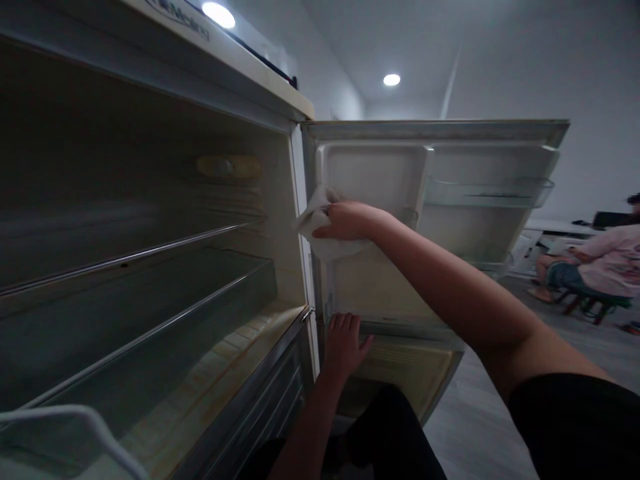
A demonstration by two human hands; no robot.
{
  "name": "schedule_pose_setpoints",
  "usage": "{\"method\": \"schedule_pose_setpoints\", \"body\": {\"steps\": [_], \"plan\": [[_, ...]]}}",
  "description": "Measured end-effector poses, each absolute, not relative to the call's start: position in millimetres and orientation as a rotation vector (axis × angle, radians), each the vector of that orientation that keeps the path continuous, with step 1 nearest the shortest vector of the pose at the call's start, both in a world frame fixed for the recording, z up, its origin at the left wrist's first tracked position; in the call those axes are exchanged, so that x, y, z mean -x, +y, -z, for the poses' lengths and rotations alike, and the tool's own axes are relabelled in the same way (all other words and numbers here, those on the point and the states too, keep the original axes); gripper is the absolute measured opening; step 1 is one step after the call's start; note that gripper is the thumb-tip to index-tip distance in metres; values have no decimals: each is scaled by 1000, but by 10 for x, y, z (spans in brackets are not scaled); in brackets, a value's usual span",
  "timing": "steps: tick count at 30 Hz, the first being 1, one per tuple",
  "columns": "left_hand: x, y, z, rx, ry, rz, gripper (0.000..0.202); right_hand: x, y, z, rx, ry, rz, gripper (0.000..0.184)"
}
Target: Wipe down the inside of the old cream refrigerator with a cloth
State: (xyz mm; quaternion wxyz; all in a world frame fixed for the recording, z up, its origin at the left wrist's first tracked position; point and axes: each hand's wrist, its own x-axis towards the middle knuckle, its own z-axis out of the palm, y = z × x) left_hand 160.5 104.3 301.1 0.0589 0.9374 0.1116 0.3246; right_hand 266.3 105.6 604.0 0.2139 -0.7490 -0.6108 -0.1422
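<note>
My right hand point(345, 221) is closed on a white cloth point(315, 213) and presses it against the inner side of the open fridge door point(380, 173), close to the hinge edge. My left hand point(344, 343) lies lower, fingers stretched out flat against the door's lower inner panel near the bottom door shelf. The fridge compartment point(150, 267) stands open on the left, its glass shelves bare and its floor stained yellowish.
A clear door bin point(490, 192) sits at the upper right of the door. A white wire rack edge point(75, 420) shows at the lower left. A seated person in pink point(600, 263) is at the far right beside a white table. Grey floor lies below.
</note>
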Motion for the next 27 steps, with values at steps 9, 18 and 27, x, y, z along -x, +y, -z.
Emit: {"method": "schedule_pose_setpoints", "body": {"steps": [9, 18, 27], "plan": [[-1635, 1076, -3286, -3015, 387, -733, 39, -2920, 258, -6260, 2516, -1826, 115, 51], [-1930, 1230, -3466, -3017, 296, -377, 62, -2868, 150, -6146, 2634, -1841, 560, 47], [-2017, 1154, -3423, -2997, 330, -459, 58, -2502, 774, -5710, 2440, -1451, 1126, 34]]}}
